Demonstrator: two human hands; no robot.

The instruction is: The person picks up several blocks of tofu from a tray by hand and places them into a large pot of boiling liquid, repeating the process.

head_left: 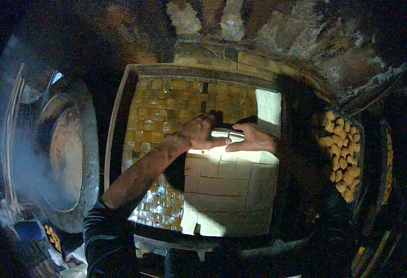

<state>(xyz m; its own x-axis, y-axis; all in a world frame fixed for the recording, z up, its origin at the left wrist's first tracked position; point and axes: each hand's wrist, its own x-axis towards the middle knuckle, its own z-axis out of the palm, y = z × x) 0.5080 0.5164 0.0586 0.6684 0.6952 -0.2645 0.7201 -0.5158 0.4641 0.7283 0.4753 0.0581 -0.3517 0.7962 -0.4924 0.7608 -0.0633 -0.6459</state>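
Observation:
My left hand (200,133) and my right hand (255,139) meet over a woven bamboo tray (157,106). Between them they clasp small white tofu blocks (227,134), partly covered by my fingers and thumbs. Just below my hands lies a cut sheet of white tofu (231,178), its lines dividing it into rectangles. Bright light falls on its upper strip and lower left corner. Another tofu piece (269,106) rests at the tray's right side, beyond my right hand.
A dark wooden frame (109,139) borders the tray. At the left, steam rises from a large round pan (85,185) holding pale liquid. Many golden-brown pieces (342,148) sit in a container at the right. A rough, stained wall (296,37) stands behind.

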